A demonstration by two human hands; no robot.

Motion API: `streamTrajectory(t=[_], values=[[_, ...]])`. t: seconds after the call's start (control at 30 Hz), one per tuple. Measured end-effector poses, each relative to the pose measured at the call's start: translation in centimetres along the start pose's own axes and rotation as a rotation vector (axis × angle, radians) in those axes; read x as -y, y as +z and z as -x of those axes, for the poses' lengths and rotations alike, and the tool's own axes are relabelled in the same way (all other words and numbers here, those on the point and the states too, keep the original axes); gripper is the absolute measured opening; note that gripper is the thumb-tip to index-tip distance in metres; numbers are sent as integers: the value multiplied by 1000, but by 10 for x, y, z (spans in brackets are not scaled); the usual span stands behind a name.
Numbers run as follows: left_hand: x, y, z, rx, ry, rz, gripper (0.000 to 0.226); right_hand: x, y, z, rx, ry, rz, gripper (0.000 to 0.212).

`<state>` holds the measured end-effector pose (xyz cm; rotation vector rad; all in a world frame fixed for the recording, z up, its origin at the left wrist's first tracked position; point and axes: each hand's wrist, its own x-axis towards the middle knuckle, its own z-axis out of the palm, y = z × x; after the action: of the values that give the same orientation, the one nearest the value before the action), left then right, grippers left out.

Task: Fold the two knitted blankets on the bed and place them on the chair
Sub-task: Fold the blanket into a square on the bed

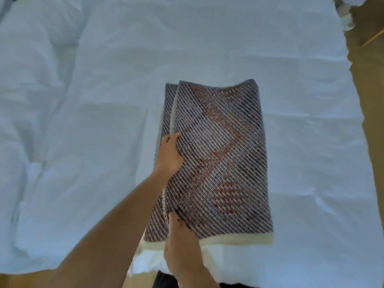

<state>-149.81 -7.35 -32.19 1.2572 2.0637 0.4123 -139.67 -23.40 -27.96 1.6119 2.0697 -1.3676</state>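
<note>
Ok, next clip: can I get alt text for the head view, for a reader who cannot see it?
Two hands grip the left edge of a folded knitted blanket lying on a white bed: the left hand holds the top layer midway along, and the right hand holds it near the cream-bordered near end. Brown floor shows at right.

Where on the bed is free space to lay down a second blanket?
Bare white bed sheet lies beyond the folded dark knitted blanket and to its right, up to the bed's edge. The left side is rumpled. The near edge is crowded by both hands.
</note>
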Motion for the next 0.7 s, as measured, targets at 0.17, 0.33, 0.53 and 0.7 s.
streamTrajectory(t=[0.17,0.33,0.53,0.7], values=[[35,-15,-2,31,-4,46,57,22,28,-14,16,43,31,55],[60,-19,-2,93,-47,58,63,29,46,-17,94,64,5,59],[84,-21,30,222,-254,-71,54,3,40,-10,84,36,-104,26],[108,-9,91,379,-276,-176,57,-41,16,-15,-146,72,-80,17]])
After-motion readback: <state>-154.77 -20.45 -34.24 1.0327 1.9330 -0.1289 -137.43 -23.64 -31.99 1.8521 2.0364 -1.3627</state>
